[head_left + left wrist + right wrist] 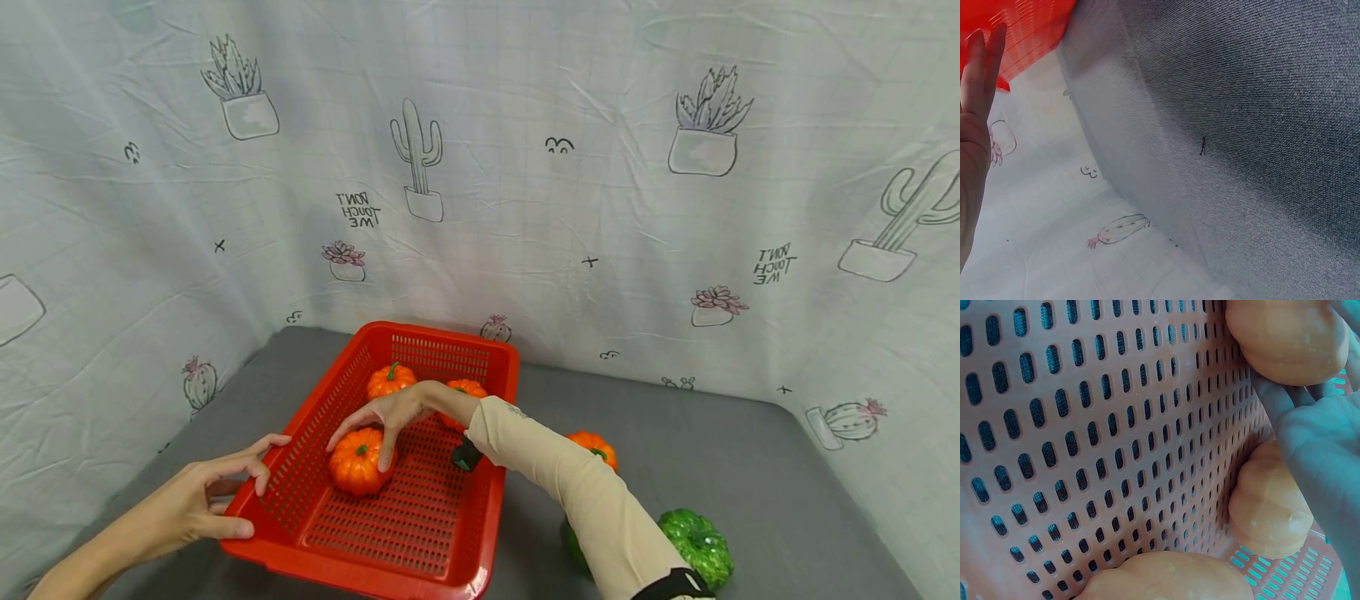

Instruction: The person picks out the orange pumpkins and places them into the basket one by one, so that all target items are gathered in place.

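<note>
My right hand [386, 417] reaches into a red slotted plastic basket [408, 590] and grips an orange pumpkin [358, 463] near its left wall, thumb on one side and fingers on the other. In the right wrist view the held pumpkin [1288, 344] is at the upper right. Two more orange pumpkins are in the basket: one [390, 380] by the far left corner, another [467, 388] partly behind my right wrist. My left hand [202, 500] holds the basket's near left corner, with fingers over the rim and thumb at the front edge.
Right of the basket, an orange pumpkin [596, 448] and a glossy green pumpkin [696, 546] stand on the grey cloth surface [735, 442]. Another green one is mostly hidden behind my right sleeve [585, 492]. A white printed curtain [495, 192] borders the surface at the back and sides.
</note>
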`<state>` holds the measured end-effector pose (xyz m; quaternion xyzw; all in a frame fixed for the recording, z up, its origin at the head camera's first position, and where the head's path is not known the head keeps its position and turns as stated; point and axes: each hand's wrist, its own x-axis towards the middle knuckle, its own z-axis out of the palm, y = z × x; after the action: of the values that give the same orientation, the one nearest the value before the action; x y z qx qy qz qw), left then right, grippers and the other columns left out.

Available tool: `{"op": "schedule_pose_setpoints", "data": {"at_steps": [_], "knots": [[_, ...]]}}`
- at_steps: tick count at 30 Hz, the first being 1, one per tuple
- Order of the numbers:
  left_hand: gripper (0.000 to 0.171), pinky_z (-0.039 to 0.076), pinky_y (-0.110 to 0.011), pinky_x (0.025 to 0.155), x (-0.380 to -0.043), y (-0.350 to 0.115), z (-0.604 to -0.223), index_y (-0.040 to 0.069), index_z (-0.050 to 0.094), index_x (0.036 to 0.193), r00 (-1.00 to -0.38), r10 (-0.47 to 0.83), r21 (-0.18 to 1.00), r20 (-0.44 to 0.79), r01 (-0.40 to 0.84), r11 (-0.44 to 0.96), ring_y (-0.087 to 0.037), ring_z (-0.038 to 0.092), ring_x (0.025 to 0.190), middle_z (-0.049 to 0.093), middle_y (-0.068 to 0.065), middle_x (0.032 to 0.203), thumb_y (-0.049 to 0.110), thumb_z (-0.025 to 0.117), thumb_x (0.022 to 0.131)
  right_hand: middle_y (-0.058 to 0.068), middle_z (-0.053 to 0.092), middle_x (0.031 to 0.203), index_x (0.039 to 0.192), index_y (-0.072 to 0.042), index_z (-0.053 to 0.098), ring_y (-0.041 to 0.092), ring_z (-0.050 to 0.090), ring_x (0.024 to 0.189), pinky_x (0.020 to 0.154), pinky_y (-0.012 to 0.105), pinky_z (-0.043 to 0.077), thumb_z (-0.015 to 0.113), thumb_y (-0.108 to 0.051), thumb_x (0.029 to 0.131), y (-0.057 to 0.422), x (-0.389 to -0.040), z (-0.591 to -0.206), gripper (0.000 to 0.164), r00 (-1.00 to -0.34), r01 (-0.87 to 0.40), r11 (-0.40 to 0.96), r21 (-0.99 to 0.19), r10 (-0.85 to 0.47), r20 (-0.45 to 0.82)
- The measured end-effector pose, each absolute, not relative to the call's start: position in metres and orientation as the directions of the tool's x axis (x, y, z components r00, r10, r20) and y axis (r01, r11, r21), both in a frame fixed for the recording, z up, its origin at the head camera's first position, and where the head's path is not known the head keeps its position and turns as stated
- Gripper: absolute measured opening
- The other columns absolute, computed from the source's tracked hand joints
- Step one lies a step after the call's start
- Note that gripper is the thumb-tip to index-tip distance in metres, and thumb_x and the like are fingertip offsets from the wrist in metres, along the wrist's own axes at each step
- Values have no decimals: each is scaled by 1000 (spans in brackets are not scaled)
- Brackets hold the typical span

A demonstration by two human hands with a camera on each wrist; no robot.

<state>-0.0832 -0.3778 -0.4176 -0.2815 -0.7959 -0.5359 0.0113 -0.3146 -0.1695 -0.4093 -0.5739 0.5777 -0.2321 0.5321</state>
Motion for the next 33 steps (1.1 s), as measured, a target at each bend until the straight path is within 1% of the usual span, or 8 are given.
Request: {"op": "schedule_pose_setpoints", "data": {"at_steps": [4, 9, 13, 16, 20, 23, 28, 33], "knots": [[40, 54, -26, 81, -82, -378, -418, 7, 57, 101, -851, 416, 823, 320, 467, 322, -13, 60, 111, 39, 15, 146, -19, 71, 73, 1, 35, 149, 143, 0, 39, -4, 32, 126, 107, 18, 27, 69, 17, 77, -169, -313, -408, 74, 205, -411, 260, -874, -908, -366], [40, 54, -27, 80, -82, -378, -419, 8, 57, 101, -844, 420, 806, 333, 486, 338, -14, 60, 111, 39, 14, 146, -19, 70, 73, 1, 35, 149, 143, 0, 39, -4, 31, 127, 107, 18, 26, 69, 18, 76, -168, -312, -408, 76, 206, -404, 267, -875, -905, -372], [40, 54, -27, 80, -82, -377, -419, 10, 58, 101, -853, 406, 800, 327, 479, 362, -6, 53, 117, 39, 15, 146, -17, 70, 74, 5, 33, 151, 144, 0, 37, -5, 32, 126, 107, 18, 26, 69, 18, 76, -167, -313, -408, 77, 222, -413, 247, -877, -906, -360], [40, 53, -26, 80, -81, -377, -418, 11, 58, 101, -863, 390, 794, 321, 470, 387, 1, 46, 122, 40, 16, 145, -16, 71, 74, 6, 32, 151, 145, 0, 36, -4, 32, 126, 108, 18, 26, 69, 18, 76, -167, -312, -407, 78, 224, -421, 240, -875, -907, -357], [40, 53, -26, 79, -81, -376, -418, 11, 58, 100, -866, 383, 790, 322, 468, 395, 3, 43, 123, 41, 15, 145, -16, 72, 74, 1, 34, 150, 145, -2, 37, -4, 34, 125, 107, 18, 27, 70, 17, 76, -166, -312, -406, 78, 201, -430, 258, -865, -907, -371], [40, 53, -26, 79, -81, -376, -418, 11, 58, 100, -865, 385, 794, 323, 469, 387, 2, 44, 123, 41, 15, 145, -16, 72, 74, 1, 34, 150, 145, -3, 36, -4, 36, 123, 106, 18, 30, 69, 17, 77, -166, -312, -405, 78, 198, -432, 267, -862, -904, -379], [41, 53, -26, 80, -81, -376, -419, 11, 58, 100, -857, 389, 782, 338, 486, 391, 1, 45, 123, 41, 13, 145, -16, 73, 73, 8, 29, 153, 146, 0, 33, -2, 38, 120, 104, 20, 33, 68, 19, 76, -166, -313, -407, 80, 228, -415, 258, -872, -899, -374], [41, 53, -26, 79, -81, -376, -419, 11, 57, 100, -859, 388, 788, 335, 481, 385, -2, 49, 119, 41, 15, 145, -16, 72, 73, 12, 26, 154, 146, 3, 30, -4, 35, 123, 106, 19, 31, 68, 20, 75, -167, -316, -408, 82, 255, -421, 234, -876, -897, -362]]}}
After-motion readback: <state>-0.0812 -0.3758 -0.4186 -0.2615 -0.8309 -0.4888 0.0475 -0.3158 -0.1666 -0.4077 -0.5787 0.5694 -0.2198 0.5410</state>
